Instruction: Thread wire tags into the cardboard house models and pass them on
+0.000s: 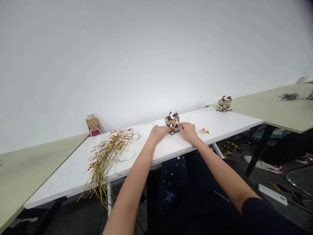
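A small model house [172, 121] with a dark, white-patched roof stands upright on the white table [141, 143]. My left hand [158, 133] is at the left side of its base, fingers pressed together. On the house's right side, my right hand [187, 130] has its fingertips pinched close to the front wall. Whatever either set of fingertips grips is too small to make out. Just right of my right hand lies a small red, white and yellow piece [204, 131] with a thin wire.
A tangle of yellow and dark strands [105, 160] with red-white pieces hangs over the front edge at left. A bottle [93, 125] stands by the wall. Another model house [224, 103] sits at the right end. A person's shoe [266, 165] shows below the right table.
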`<state>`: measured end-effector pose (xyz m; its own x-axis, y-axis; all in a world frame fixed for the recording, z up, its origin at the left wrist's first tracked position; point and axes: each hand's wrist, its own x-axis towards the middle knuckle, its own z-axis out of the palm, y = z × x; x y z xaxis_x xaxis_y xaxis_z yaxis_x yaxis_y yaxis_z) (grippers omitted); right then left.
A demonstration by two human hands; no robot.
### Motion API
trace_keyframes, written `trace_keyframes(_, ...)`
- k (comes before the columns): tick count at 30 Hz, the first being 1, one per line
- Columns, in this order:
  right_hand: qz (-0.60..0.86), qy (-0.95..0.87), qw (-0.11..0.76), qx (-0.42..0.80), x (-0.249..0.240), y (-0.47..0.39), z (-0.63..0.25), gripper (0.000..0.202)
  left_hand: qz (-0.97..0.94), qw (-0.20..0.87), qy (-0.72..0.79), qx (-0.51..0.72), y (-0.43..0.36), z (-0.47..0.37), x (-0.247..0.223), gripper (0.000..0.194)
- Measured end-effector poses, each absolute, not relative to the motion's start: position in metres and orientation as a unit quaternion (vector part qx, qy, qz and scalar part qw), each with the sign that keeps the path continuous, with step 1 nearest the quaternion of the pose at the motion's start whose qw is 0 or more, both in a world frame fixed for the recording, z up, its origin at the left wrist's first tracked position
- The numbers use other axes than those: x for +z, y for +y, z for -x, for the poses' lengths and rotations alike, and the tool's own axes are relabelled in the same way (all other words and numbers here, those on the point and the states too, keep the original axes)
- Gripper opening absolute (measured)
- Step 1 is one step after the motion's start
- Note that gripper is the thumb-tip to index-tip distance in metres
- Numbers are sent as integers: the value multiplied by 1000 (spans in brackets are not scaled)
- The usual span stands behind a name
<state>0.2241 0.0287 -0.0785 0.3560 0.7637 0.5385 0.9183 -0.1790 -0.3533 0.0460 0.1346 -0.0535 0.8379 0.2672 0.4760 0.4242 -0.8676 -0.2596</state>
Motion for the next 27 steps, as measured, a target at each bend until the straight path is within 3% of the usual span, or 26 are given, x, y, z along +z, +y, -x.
trace_keyframes(4,717,-592,355,-93,-79,28,-223,24,944,181,-182,-208,130,-58,-48,27)
trace_keyframes(13,599,-603,527,-1,-96,40,-228,23,951,106,-197,-214,115,-87,-41,27)
trace_keyframes(20,652,-497,572,-6,-97,40,-238,19,927,-36,-225,-298,124,-85,-52,27)
trace_keyframes(27,685,-440,580,-20,-98,39,-242,18,910,-81,-258,-314,136,-74,-60,27)
